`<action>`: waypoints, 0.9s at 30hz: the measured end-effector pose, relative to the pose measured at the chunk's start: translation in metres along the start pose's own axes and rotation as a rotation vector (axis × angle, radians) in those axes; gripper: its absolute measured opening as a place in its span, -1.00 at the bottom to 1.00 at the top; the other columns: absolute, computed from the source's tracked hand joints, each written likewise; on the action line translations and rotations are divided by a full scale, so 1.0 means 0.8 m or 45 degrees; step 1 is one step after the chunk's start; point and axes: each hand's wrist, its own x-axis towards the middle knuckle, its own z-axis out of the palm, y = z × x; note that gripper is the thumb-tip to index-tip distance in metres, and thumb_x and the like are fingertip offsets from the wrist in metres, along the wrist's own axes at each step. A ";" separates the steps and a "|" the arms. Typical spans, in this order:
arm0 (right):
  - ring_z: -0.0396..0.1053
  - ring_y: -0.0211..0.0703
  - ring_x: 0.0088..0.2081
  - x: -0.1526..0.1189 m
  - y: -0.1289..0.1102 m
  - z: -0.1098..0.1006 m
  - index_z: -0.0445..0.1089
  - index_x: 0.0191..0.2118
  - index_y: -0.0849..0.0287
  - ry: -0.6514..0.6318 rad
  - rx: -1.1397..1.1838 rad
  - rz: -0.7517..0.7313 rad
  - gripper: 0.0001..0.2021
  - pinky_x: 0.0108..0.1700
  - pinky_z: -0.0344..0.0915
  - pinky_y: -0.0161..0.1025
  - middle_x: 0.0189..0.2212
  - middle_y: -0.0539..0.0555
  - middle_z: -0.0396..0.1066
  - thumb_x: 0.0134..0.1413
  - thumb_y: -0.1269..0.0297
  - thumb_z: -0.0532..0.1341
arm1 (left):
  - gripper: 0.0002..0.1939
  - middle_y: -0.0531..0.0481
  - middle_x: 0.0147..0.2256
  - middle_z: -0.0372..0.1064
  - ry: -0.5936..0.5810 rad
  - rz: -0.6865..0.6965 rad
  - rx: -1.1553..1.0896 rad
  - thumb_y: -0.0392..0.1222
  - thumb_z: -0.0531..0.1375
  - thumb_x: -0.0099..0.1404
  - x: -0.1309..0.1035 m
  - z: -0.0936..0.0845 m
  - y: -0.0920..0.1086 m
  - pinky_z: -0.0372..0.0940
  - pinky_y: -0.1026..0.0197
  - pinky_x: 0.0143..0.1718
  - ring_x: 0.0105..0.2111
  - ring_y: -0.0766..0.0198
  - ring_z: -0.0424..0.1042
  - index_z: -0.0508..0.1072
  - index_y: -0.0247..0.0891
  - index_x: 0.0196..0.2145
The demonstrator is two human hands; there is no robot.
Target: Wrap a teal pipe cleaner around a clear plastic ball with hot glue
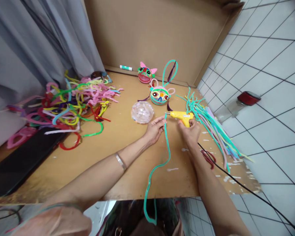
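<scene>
Between the pinched fingers of my left hand (155, 130) is the upper end of a long teal pipe cleaner (167, 150), which trails down over the table's front edge. My right hand (190, 131) grips a yellow glue gun (180, 115) by its handle. The gun's metal nozzle points left and is at the pipe cleaner's tip; whether it touches, I cannot tell. Just beyond my left hand sits a clear plastic bowl-like piece (142, 112). Behind it stand a decorated ball with teal trim and pink ears (160, 95) and a red-mouthed one with pink ears (145, 74).
A tangled heap of coloured pipe cleaners (73, 101) covers the left side, beside a black flat board (27, 160). Straight pipe cleaners (211, 127) lie at right. A black cord (238, 182) runs off right. A jar with a red lid (248, 98) stands by the tiled wall.
</scene>
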 end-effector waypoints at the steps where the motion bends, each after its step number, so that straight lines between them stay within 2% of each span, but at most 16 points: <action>1: 0.17 -0.22 -0.52 0.001 0.000 0.000 0.33 -0.47 0.13 0.010 0.005 -0.001 -0.66 -0.41 0.10 -0.24 -0.60 -0.07 0.27 -0.29 -0.03 0.30 | -0.82 0.07 -0.51 0.48 -0.003 -0.001 0.000 -0.52 0.32 0.12 0.000 0.000 0.000 0.24 0.40 -0.38 -0.49 0.48 0.40 0.58 -0.36 -0.31; 5: 0.17 -0.23 -0.52 0.003 -0.001 -0.002 0.33 -0.49 0.14 0.040 0.066 0.011 -0.68 -0.42 0.14 -0.25 -0.59 -0.04 0.31 -0.28 0.00 0.31 | -0.83 0.09 -0.52 0.47 -0.009 -0.001 -0.007 -0.52 0.32 0.14 0.000 0.000 0.000 0.23 0.42 -0.41 -0.52 0.51 0.38 0.58 -0.36 -0.31; 9: 0.18 -0.23 -0.53 0.001 -0.003 0.000 0.30 -0.51 0.12 -0.001 0.121 0.025 -0.69 -0.45 0.14 -0.26 -0.64 -0.07 0.28 -0.32 0.02 0.32 | -0.82 0.10 -0.53 0.47 -0.041 0.007 -0.011 -0.48 0.36 0.12 0.003 -0.002 0.000 0.23 0.44 -0.44 -0.54 0.52 0.37 0.57 -0.35 -0.30; 12: 0.18 -0.23 -0.54 0.000 -0.002 0.002 0.29 -0.51 0.11 -0.036 0.102 0.042 -0.67 -0.46 0.12 -0.26 -0.64 -0.08 0.27 -0.34 0.00 0.33 | -0.82 0.10 -0.53 0.46 -0.054 0.013 -0.025 -0.47 0.38 0.10 0.006 -0.004 -0.002 0.24 0.44 -0.44 -0.52 0.51 0.39 0.57 -0.35 -0.30; 17: 0.12 -0.26 -0.53 0.004 0.001 0.001 0.27 -0.52 0.11 0.013 0.088 0.037 -0.66 -0.44 0.09 -0.26 -0.62 -0.09 0.24 -0.32 -0.02 0.31 | -0.80 0.08 -0.51 0.47 -0.063 0.014 -0.012 -0.48 0.38 0.09 0.008 -0.005 -0.003 0.25 0.42 -0.41 -0.49 0.49 0.41 0.57 -0.36 -0.29; 27: 0.08 -0.27 -0.53 -0.004 -0.008 0.001 0.22 -0.57 0.08 -0.032 0.082 0.043 -0.67 -0.48 0.04 -0.28 -0.68 -0.12 0.17 -0.32 -0.02 0.30 | -0.86 0.09 -0.55 0.44 -0.073 0.006 0.019 -0.45 0.35 0.12 0.005 -0.005 0.000 0.20 0.44 -0.47 -0.57 0.51 0.33 0.49 -0.35 -0.36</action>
